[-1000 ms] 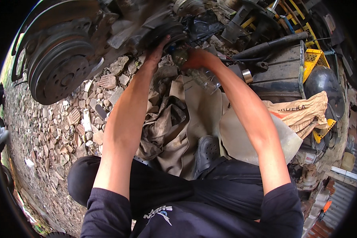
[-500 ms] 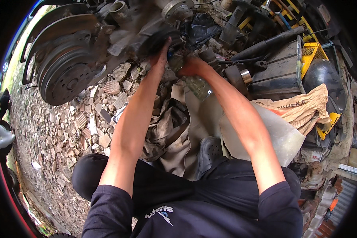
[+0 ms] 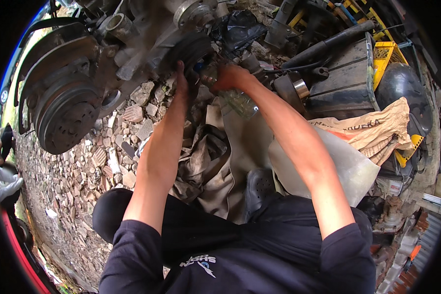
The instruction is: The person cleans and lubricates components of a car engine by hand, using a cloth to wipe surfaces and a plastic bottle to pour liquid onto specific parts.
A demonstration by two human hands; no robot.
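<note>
My left hand [image 3: 182,81] is closed against the side of a dark round metal part [image 3: 188,51], its thumb pointing up along it; the other fingers are hidden. Just to the right, my right hand [image 3: 230,78] is wrapped around a clear plastic bottle [image 3: 240,104]. The bottle lies tilted, its wide end below the hand, towards me. A small blue piece [image 3: 198,67] shows between the hands, beside the round part. Blur and shadow hide where the bottle and the round part meet.
A large greasy machine assembly with a grooved wheel [image 3: 68,117] looms at the left over broken stone rubble [image 3: 98,171]. Crumpled cloth [image 3: 208,166] and a grey sheet [image 3: 323,161] lie before me. To the right are a paper sack [image 3: 372,127], a dark crate [image 3: 338,83] and a shock absorber [image 3: 328,46].
The machine assembly appears further left in the picture, its grooved wheel lower. Both hands have shifted slightly left, keeping their places on the round part and the bottle.
</note>
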